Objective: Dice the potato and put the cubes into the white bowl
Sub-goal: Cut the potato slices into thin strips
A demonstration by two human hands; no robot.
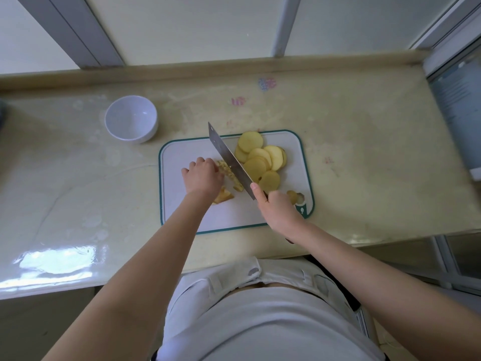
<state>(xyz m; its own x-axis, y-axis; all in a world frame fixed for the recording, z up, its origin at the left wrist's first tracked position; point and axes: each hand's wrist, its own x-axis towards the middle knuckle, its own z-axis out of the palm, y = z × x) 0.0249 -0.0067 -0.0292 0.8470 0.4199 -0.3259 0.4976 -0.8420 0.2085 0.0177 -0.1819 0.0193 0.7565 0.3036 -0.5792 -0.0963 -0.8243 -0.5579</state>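
A white cutting board (pixel 182 152) with a teal rim lies on the counter. Several round potato slices (pixel 260 160) are piled on its far right part. My left hand (pixel 201 177) presses curled fingers on a stack of cut potato strips (pixel 230 173) in the board's middle. My right hand (pixel 277 209) grips the handle of a cleaver (pixel 229 160), with the blade tilted right against the strips. A potato end piece (pixel 223 197) lies just below my left hand. The white bowl (pixel 131 122) stands empty to the board's far left.
A small potato scrap (pixel 292 196) lies by the board's hanging hole at its near right corner. The glossy cream counter (pixel 78 183) ends at a raised back ledge (pixel 208 67) and windows. A pale appliance (pixel 460 113) stands at the right edge.
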